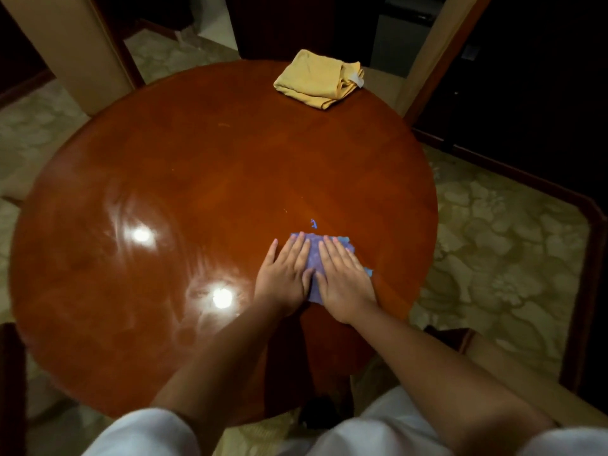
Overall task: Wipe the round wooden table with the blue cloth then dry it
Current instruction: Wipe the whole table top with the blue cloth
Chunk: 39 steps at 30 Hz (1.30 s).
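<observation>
Blue cloth (313, 255) under flat hands (314, 274).

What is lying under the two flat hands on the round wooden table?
A blue cloth lies under the left hand and right hand, on the round wooden table. Only its edges and middle strip show; the rest is covered.

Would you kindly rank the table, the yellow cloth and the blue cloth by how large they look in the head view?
1. Table, by far the largest.
2. Yellow cloth, folded at the far edge.
3. Blue cloth, but both hands cover most of it, so its rank below the yellow cloth is unsure.
</observation>
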Each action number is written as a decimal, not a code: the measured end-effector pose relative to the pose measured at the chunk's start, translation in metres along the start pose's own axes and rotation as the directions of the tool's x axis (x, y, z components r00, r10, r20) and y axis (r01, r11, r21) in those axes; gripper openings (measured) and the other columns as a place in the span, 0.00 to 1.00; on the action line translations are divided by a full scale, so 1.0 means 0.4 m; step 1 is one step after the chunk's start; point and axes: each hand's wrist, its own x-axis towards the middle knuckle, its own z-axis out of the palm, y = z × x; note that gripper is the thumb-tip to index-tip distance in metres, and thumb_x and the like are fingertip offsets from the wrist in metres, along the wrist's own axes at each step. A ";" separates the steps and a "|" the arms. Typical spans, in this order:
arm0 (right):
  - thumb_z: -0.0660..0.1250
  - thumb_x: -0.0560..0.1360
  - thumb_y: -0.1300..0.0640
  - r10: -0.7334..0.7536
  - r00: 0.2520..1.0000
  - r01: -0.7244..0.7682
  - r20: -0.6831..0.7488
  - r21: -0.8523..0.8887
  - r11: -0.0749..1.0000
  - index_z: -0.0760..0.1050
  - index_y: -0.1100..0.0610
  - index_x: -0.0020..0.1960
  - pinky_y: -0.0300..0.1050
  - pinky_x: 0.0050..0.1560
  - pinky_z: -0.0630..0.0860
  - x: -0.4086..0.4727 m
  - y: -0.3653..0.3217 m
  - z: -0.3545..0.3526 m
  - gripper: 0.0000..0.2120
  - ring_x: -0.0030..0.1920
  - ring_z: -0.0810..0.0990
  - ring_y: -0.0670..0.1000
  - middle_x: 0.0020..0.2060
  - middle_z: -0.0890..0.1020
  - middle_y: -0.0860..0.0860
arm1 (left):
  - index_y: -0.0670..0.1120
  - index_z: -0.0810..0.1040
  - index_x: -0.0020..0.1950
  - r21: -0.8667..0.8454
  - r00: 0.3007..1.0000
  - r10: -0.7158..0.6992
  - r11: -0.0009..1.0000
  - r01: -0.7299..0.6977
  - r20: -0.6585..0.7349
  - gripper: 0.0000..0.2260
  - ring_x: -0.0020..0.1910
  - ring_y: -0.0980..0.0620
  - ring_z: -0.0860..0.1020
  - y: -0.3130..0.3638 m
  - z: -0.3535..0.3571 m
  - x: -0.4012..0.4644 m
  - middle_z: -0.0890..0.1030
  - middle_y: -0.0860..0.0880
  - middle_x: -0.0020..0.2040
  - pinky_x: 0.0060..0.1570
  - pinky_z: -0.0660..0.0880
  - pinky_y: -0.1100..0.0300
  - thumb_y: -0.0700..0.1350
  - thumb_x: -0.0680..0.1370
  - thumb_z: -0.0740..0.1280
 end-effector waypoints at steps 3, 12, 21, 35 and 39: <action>0.46 0.80 0.48 0.014 0.999 -0.014 0.036 -0.008 1.000 0.68 0.63 0.72 0.52 0.69 0.68 0.050 0.010 -0.002 0.29 0.71 0.69 0.53 0.70 0.71 0.57 | 0.38 0.73 0.68 0.027 1.000 0.025 0.999 -0.024 -0.017 0.25 0.67 0.44 0.73 -0.029 -0.002 0.051 0.74 0.42 0.68 0.66 0.60 0.45 0.50 0.81 0.48; 0.37 0.78 0.48 -0.030 0.998 0.031 0.062 -0.019 0.999 0.52 0.61 0.76 0.48 0.73 0.51 0.183 0.049 -0.028 0.30 0.75 0.59 0.53 0.75 0.61 0.56 | 0.39 0.71 0.69 0.081 0.998 0.050 0.995 -0.052 0.024 0.25 0.69 0.45 0.71 -0.091 -0.015 0.184 0.72 0.42 0.69 0.67 0.58 0.44 0.49 0.78 0.51; 0.29 0.74 0.47 -0.017 0.999 0.017 0.027 0.000 1.000 0.44 0.59 0.77 0.46 0.75 0.43 0.281 0.095 -0.032 0.34 0.77 0.48 0.51 0.77 0.51 0.54 | 0.45 0.42 0.77 0.156 0.980 0.002 0.987 -0.034 0.201 0.32 0.77 0.52 0.43 -0.108 -0.035 0.307 0.45 0.49 0.78 0.73 0.36 0.48 0.54 0.75 0.30; 0.26 0.73 0.45 -0.024 0.998 0.022 0.052 0.028 0.999 0.41 0.58 0.78 0.44 0.74 0.40 0.387 0.210 -0.070 0.36 0.77 0.44 0.49 0.78 0.47 0.52 | 0.47 0.36 0.77 0.151 0.972 -0.001 0.988 -0.036 0.237 0.25 0.76 0.54 0.36 -0.081 -0.052 0.467 0.35 0.51 0.76 0.74 0.36 0.46 0.54 0.82 0.38; 0.26 0.73 0.45 -0.027 0.998 0.025 0.048 0.033 0.999 0.42 0.58 0.78 0.44 0.73 0.39 0.427 0.257 -0.082 0.36 0.77 0.44 0.49 0.78 0.48 0.52 | 0.47 0.36 0.77 0.152 0.974 -0.003 0.988 -0.032 0.225 0.25 0.76 0.54 0.36 -0.066 -0.053 0.521 0.37 0.50 0.77 0.74 0.35 0.45 0.53 0.82 0.39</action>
